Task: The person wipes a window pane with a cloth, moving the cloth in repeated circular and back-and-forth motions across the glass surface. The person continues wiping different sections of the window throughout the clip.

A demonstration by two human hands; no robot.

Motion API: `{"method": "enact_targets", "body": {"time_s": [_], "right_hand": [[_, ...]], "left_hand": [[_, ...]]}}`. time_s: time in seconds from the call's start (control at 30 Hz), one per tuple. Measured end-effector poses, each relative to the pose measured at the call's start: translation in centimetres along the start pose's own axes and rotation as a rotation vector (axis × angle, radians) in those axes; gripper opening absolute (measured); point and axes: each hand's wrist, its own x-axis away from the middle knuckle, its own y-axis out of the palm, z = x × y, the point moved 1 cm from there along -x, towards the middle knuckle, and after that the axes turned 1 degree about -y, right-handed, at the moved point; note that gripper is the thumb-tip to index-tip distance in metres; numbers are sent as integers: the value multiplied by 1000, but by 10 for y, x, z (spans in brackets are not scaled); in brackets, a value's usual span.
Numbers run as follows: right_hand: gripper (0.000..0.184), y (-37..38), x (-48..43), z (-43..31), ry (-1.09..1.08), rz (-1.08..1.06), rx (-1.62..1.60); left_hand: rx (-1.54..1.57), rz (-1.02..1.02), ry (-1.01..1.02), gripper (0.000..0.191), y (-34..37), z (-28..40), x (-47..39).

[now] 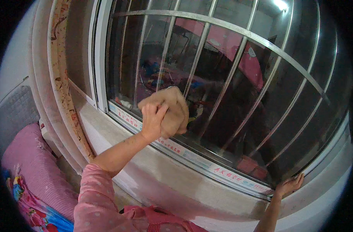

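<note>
A beige-brown cloth (pixel 173 113) lies against the lower part of a window pane (pixel 217 116), bunched under the fingers of my left hand (pixel 153 120). Only part of the cloth is gripped; the rest spreads to the right of the fingers. At the far lower right, my right hand (pixel 289 185) rests on the window frame's corner with no object visible in it. Metal bars (pixel 198 58) show at the glass, which also carries reflections of a room.
A stone-like window sill (pixel 194 177) runs below the frame. Curtains (pixel 43 72) with a patterned edge hang at the left. Further down stands a bed with a pink cover (pixel 34 162) and a grey padded headboard (pixel 16 107). Printed strips (pixel 225 173) cover the lower frame.
</note>
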Motion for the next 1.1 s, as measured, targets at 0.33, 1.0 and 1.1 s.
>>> {"method": "enact_targets", "body": {"time_s": [0.33, 1.0, 1.1], "right_hand": [[57, 4, -1, -7, -37, 79, -10], [45, 3, 6, 3, 27, 27, -10], [43, 4, 1, -4, 12, 7, -6]], "left_hand": [[-52, 354, -157, 71, 1, -81, -115], [316, 413, -299, 51, 8, -69, -114], [329, 112, -211, 33, 38, -44, -34]]}}
